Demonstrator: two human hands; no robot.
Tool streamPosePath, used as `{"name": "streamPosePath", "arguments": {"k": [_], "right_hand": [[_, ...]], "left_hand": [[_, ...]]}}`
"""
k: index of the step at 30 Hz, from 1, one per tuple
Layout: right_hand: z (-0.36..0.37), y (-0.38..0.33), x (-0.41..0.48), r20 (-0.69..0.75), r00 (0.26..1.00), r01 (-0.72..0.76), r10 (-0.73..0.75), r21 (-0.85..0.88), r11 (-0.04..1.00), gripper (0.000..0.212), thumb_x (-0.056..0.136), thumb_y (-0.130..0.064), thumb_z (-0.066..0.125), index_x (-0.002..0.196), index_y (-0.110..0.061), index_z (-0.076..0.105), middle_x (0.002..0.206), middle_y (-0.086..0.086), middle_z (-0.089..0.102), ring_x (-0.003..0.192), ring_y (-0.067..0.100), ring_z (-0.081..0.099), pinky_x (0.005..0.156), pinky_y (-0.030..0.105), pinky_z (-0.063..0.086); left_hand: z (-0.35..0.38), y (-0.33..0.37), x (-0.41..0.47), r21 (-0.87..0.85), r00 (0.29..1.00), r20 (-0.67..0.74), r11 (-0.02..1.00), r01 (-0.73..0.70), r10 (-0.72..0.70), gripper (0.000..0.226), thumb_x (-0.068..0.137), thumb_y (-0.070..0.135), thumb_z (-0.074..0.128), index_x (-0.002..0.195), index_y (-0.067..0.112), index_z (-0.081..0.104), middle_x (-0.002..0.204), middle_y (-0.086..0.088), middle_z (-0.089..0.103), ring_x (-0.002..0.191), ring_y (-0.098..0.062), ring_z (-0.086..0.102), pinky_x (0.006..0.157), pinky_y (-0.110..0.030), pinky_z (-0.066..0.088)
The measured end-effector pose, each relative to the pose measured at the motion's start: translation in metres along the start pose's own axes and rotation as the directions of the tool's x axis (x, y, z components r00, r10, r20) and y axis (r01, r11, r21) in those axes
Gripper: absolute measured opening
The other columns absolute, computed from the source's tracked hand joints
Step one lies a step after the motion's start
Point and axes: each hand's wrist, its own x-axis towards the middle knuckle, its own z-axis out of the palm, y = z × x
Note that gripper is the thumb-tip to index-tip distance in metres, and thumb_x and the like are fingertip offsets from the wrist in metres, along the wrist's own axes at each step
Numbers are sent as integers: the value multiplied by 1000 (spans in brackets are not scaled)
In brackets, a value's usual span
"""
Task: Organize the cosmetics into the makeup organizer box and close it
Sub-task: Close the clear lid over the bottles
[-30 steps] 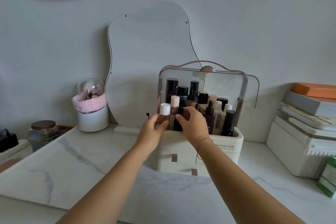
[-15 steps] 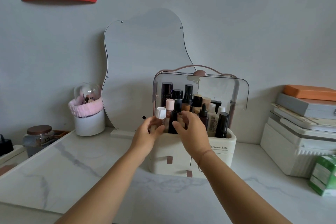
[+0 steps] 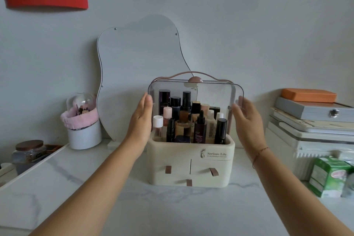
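A cream makeup organizer box (image 3: 172,161) with small drawers stands on the marble tabletop (image 3: 86,193). Several bottles stand upright in its top compartment, among them a dark dropper bottle (image 3: 200,128) and a white-capped bottle (image 3: 158,122) at the front left. The clear lid (image 3: 212,92) is raised over them under a pink handle (image 3: 194,79). My left hand (image 3: 141,120) lies flat against the lid's left side. On the right side, my right hand (image 3: 248,120) has its fingers around the lid's edge.
A wavy mirror (image 3: 138,67) leans on the wall behind the box. A white cup with a pink headband (image 3: 84,134) and a glass jar (image 3: 28,153) stand at the left. Stacked boxes (image 3: 314,113) and a green carton (image 3: 329,176) sit at the right.
Both hands have left the bottles at the front of the compartment and moved apart to the two sides of the clear lid. The view has tilted down slightly.
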Motion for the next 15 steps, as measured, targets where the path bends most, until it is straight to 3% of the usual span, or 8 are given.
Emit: {"name": "streamPosePath", "arguments": {"k": [2, 5, 7, 10, 13, 15], "right_hand": [[-1, 7, -4, 22, 1000, 16, -17, 55, 998, 31, 94, -28, 51, 124, -21, 54, 99, -22, 60, 95, -10, 57, 85, 13, 43], [-7, 20, -17, 7, 1000, -2, 1, 140, 990, 19, 95, -31, 48, 111, -29, 59, 91, -22, 65, 81, -18, 58, 65, -1, 42], [-8, 32, -30, 41, 999, -15, 10, 131, 991, 27, 96, -37, 46, 118, -27, 57, 99, -24, 66, 91, -16, 58, 73, 1, 42], [-4, 53, -46, 119, 990, -92, 76, 136, 986, 40, 96, -34, 46, 133, -22, 48, 123, -11, 61, 116, 4, 55, 95, 20, 43], [2, 66, -48, 149, 981, -146, 126, 132, 981, 43, 95, -26, 50, 138, -22, 43, 129, -2, 58, 124, 13, 52, 107, 40, 40], [4, 72, -48, 151, 980, -142, 127, 97, 985, 49, 94, -24, 53, 140, -23, 39, 135, -1, 54, 128, 13, 48, 109, 43, 38]], "left_hand": [[2, -1, -6, -10, 1000, -8, 1000, 8, -8, 71, 87, 64, 25, 145, 25, 31, 148, 9, 39, 128, 3, 36, 101, -17, 21], [0, -12, -19, -2, 1000, -26, 1000, 15, -15, 83, 76, 74, 24, 144, 27, 35, 148, 10, 40, 135, -3, 34, 110, -24, 21], [-2, -25, -29, 24, 999, -5, 999, 41, -41, 82, 77, 74, 25, 144, 28, 34, 148, 11, 38, 136, -3, 31, 113, -27, 20], [1, -44, -40, 45, 995, 22, 994, 101, -102, 81, 77, 71, 27, 146, 27, 30, 152, 11, 32, 137, -1, 27, 112, -24, 18], [7, -56, -43, 70, 993, 34, 991, 113, -115, 77, 79, 65, 30, 145, 26, 29, 148, 16, 32, 128, 11, 28, 104, -13, 18], [10, -62, -44, 54, 994, 49, 994, 97, -99, 73, 80, 61, 36, 145, 30, 28, 141, 23, 33, 116, 26, 31, 94, -1, 22]]}}
